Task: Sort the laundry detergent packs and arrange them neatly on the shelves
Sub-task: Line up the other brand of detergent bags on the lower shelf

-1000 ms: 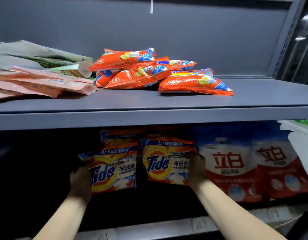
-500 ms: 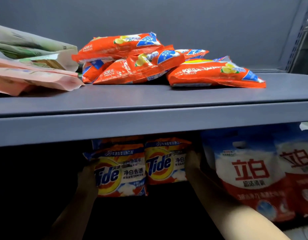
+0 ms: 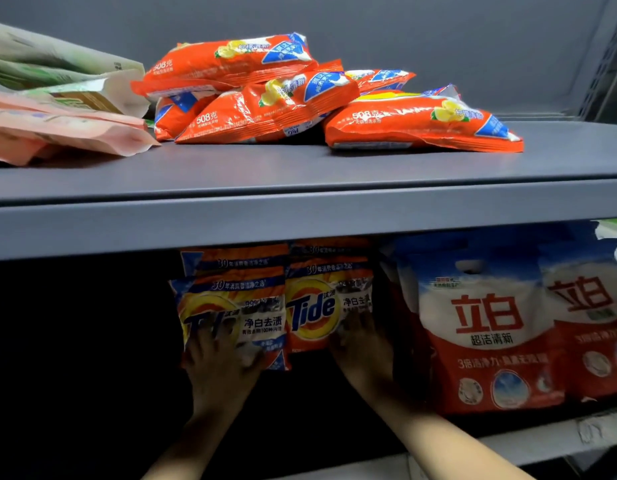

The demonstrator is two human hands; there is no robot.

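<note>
Two orange-and-blue Tide packs stand upright side by side on the dark lower shelf, the left pack (image 3: 262, 320) and the right pack (image 3: 314, 306), with more Tide packs behind them. My left hand (image 3: 220, 358) lies flat with spread fingers on the front of the left pack. My right hand (image 3: 364, 344) rests the same way on the lower right front of the right pack. Neither hand grips a pack. Several orange 508 g packs (image 3: 265, 105) lie in a loose heap on the upper shelf (image 3: 300, 216).
Tall white-and-red detergent bags (image 3: 487, 323) stand right of the Tide packs, close to my right forearm. Pink and green flat pouches (image 3: 57, 126) lie stacked at the upper shelf's left. The lower shelf is dark left of my hands. Its front edge (image 3: 542, 441) carries price labels.
My hands have shifted from the outer sides of the two Tide packs onto their fronts. The packs now stand close together, further back. The view has moved closer.
</note>
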